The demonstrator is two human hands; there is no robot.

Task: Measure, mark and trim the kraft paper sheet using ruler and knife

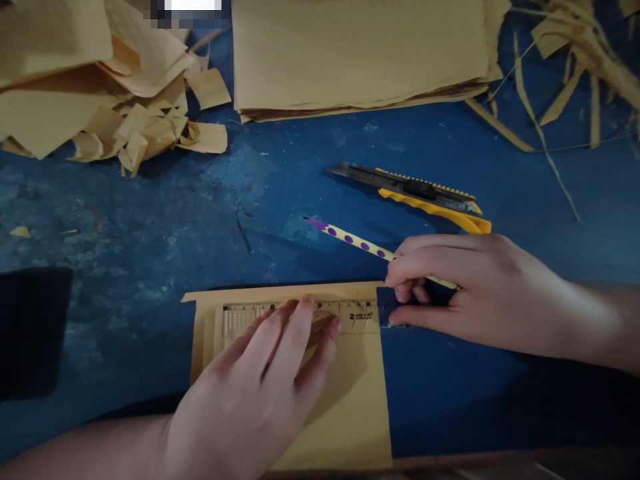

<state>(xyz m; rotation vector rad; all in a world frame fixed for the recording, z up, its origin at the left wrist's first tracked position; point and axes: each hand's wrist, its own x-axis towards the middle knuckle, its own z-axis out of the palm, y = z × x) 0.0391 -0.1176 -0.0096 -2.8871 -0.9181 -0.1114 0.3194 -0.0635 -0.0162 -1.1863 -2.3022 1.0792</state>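
On a scuffed blue tabletop, at its near edge: one yellowish-tan paper sheet, its far edge forming a narrow strip that juts out at the left. Across the sheet, near that far edge, one clear plastic ruler with dark markings, its right end running past the paper. Left hand — laid over the ruler, palm down, fingers extended and slightly apart, grasping nothing. Right hand — half curled, holding one pale yellow pencil with purple spots, dark tip pointing left, clear of the sheet; its thumb lies by the ruler's right end, contact uncertain. Just beyond the pencil, one yellow-and-black utility knife, blade leftward. Far side: a stack of tan paper, crumpled tan scraps at left, thin tan strips at right.
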